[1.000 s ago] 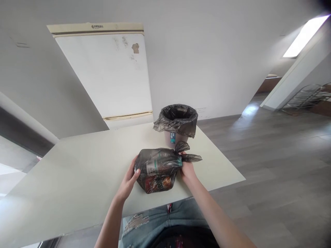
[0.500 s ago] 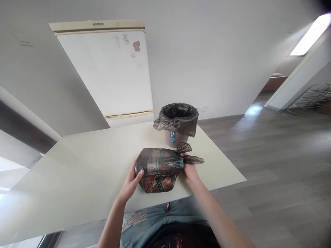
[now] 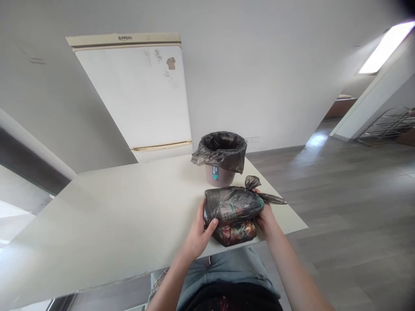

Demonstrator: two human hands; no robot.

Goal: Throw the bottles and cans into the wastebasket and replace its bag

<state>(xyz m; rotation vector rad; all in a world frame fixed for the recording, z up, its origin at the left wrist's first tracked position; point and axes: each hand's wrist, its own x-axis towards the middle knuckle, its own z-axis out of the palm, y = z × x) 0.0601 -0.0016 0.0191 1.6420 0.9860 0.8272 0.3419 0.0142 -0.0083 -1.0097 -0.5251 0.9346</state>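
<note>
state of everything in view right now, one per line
trash bag, knotted shut, full, on its side at the table's near edge
left hand, closed on the bag's left end
right hand, closed on the bag's knotted end
bin, upright, top open
liner, folded over the bin's rim
fridge, door shut
table, bearing the bin

Bright, even daylight all round. The window strip [image 3: 382, 47] at two o'clock is blown out to pure white, and the corner beyond it goes to a dark vignette. A pale glow lies on the floor [image 3: 316, 139] at three o'clock. The table [image 3: 113, 207] washes out toward eight o'clock. The bag [image 3: 231, 207] shows a dull sheen and casts only a faint shadow. The fridge [image 3: 136, 95] leans, bent by the wide lens.
</note>
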